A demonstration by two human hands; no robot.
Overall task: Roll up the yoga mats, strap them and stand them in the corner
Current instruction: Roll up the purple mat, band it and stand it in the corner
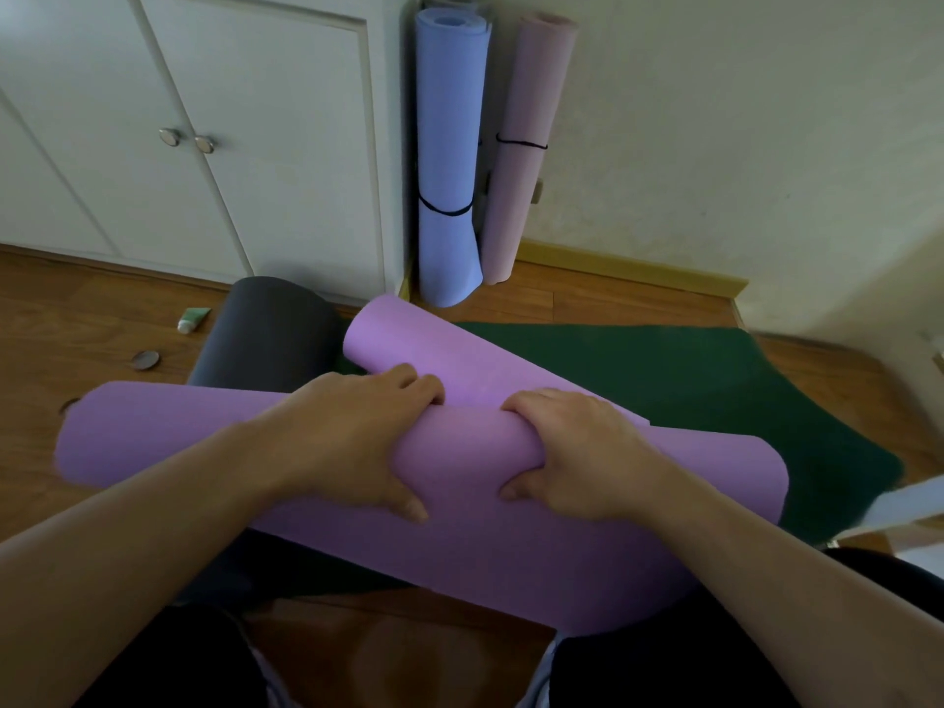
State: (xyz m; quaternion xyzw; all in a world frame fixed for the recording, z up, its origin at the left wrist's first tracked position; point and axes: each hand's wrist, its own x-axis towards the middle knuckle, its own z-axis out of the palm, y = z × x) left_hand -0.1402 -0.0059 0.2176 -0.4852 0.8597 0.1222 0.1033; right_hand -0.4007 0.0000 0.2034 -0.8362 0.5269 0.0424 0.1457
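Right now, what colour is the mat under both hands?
Light purple mat, clearest in the head view.

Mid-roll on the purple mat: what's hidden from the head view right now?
- Purple mat: its rolled core, covered by the left hand and right hand.
- Fingers: tips curl out of sight behind the roll.
- Green mat: near part, under the purple mat.
- Grey mat: near end, behind the purple mat.
- Blue mat: top, cut by the frame edge.
- Tube: label too small.
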